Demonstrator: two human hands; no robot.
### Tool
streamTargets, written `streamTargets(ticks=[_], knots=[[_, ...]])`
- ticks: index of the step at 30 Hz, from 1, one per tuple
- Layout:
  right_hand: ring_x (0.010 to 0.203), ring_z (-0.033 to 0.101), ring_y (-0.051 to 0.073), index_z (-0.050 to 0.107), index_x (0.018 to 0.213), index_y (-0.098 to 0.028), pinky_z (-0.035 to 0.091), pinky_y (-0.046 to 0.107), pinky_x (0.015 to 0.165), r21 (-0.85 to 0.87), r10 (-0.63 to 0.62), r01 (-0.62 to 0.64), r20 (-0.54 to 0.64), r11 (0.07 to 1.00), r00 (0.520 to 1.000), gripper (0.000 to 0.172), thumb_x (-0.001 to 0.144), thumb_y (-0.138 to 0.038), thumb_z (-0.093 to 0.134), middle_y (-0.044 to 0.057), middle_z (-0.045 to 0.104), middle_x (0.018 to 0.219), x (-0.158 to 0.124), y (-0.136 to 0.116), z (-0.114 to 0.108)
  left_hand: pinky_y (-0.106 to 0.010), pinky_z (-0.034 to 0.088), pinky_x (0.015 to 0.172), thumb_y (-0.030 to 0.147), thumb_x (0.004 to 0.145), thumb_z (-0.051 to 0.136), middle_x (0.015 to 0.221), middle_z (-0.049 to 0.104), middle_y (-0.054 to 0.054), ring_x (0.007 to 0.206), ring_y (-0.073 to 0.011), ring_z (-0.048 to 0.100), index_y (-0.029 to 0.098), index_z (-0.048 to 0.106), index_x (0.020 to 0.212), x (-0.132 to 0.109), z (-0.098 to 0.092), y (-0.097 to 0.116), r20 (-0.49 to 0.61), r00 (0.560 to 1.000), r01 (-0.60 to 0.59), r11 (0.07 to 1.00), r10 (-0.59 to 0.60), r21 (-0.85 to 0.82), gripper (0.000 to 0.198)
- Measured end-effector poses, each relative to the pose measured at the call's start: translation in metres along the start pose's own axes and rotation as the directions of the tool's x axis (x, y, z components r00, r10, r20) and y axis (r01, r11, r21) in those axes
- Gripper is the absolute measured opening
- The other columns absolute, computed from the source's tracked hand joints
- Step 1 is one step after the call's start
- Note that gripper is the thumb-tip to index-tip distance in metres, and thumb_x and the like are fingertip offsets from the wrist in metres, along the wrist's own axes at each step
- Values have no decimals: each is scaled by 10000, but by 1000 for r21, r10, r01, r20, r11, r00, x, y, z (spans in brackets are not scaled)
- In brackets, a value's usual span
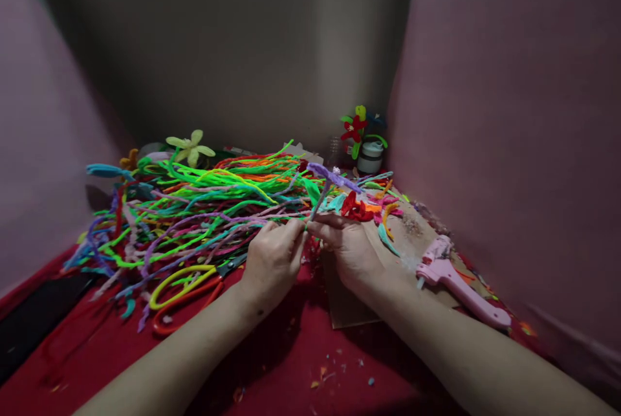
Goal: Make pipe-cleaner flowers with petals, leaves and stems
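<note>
My left hand (272, 257) and my right hand (347, 244) meet at the middle of the view, fingers pinched together on the thin stem of a purple pipe-cleaner flower (331, 178). The flower's purple petals stand above my fingertips, tilted to the right. Both hands hover over a red cloth (291, 351). A big heap of loose pipe cleaners (194, 209) in green, pink, purple and orange lies just left of my hands.
A pink glue gun (456, 283) lies right of my right forearm on a brown cardboard sheet (349, 309). Scissors with yellow and orange handles (187, 286) rest left of my left hand. A small white pot with finished flowers (369, 144) stands in the back corner. Walls close in on both sides.
</note>
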State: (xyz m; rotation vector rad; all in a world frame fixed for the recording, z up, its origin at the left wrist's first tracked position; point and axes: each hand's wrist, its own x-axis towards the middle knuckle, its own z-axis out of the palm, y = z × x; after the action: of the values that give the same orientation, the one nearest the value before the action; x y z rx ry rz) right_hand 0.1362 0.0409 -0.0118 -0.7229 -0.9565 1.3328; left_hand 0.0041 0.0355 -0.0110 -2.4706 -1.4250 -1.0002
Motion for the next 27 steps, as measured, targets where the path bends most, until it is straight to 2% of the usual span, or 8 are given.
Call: streamTargets(ticks=[3, 6, 11, 15, 17, 20, 25, 27], knots=[[791, 561, 179, 684, 662, -189, 429, 332, 778, -66, -27, 32, 82, 997, 996, 91, 624, -267, 710, 8, 647, 730, -1, 0, 0, -261, 357, 621, 248, 849, 436, 702, 619, -27, 637, -163, 507, 212, 613, 824, 1, -6, 2, 31, 990, 140, 971, -136, -194, 183], [812, 567, 181, 702, 699, -197, 424, 343, 824, -73, -47, 55, 100, 996, 994, 79, 642, -251, 696, 5, 658, 740, -1, 1, -1, -234, 358, 584, 270, 826, 488, 666, 589, 11, 590, -131, 481, 216, 624, 826, 5, -12, 6, 103, 959, 281, 823, -265, -494, 146], [795, 570, 160, 728, 735, -213, 422, 324, 827, -96, -60, 76, 156, 992, 986, 78, 683, -236, 675, 8, 673, 811, 0, 0, -5, -200, 312, 483, 281, 780, 579, 477, 451, 44, 462, -80, 383, 158, 526, 580, 9, -12, 4, 376, 876, 471, 367, -303, -802, 240], [825, 584, 170, 731, 779, -217, 433, 322, 809, -20, -1, 6, 220, 1000, 975, 113, 676, -228, 685, 13, 682, 815, 2, 0, -6, -176, 252, 427, 305, 751, 635, 495, 437, 57, 404, -44, 311, 139, 579, 750, 8, -8, -4, 556, 813, 556, -55, -171, -829, 176], [814, 593, 177, 723, 742, -214, 438, 330, 802, -7, -2, 4, 247, 1000, 969, 87, 662, -213, 690, 10, 681, 780, 3, 0, -6, -178, 250, 425, 322, 735, 656, 471, 410, 69, 390, -41, 286, 133, 590, 798, 9, -8, -6, 593, 799, 579, -138, -98, -803, 210], [781, 595, 172, 708, 704, -212, 438, 333, 804, 26, -28, 23, 231, 999, 973, 50, 658, -210, 687, 4, 677, 760, 3, 1, -5, -181, 252, 431, 330, 770, 612, 453, 408, 66, 395, -50, 296, 142, 577, 734, 10, -11, -5, 588, 804, 588, -39, -88, -808, 194], [798, 576, 173, 687, 679, -206, 428, 326, 798, 13, -71, 70, 81, 997, 994, 48, 633, -204, 699, 2, 663, 770, 1, 4, -3, -233, 347, 553, 299, 808, 533, 579, 546, 5, 537, -123, 477, 182, 563, 672, 4, -11, 2, 225, 948, 318, 710, -225, -628, 182], [807, 569, 180, 687, 685, -205, 428, 326, 787, -18, -75, 75, 36, 997, 997, 58, 629, -200, 700, 3, 655, 756, 0, 6, -3, -252, 352, 598, 292, 802, 532, 655, 585, -13, 599, -151, 520, 201, 586, 761, -1, -7, 2, 86, 978, 209, 884, -191, -418, 113]])
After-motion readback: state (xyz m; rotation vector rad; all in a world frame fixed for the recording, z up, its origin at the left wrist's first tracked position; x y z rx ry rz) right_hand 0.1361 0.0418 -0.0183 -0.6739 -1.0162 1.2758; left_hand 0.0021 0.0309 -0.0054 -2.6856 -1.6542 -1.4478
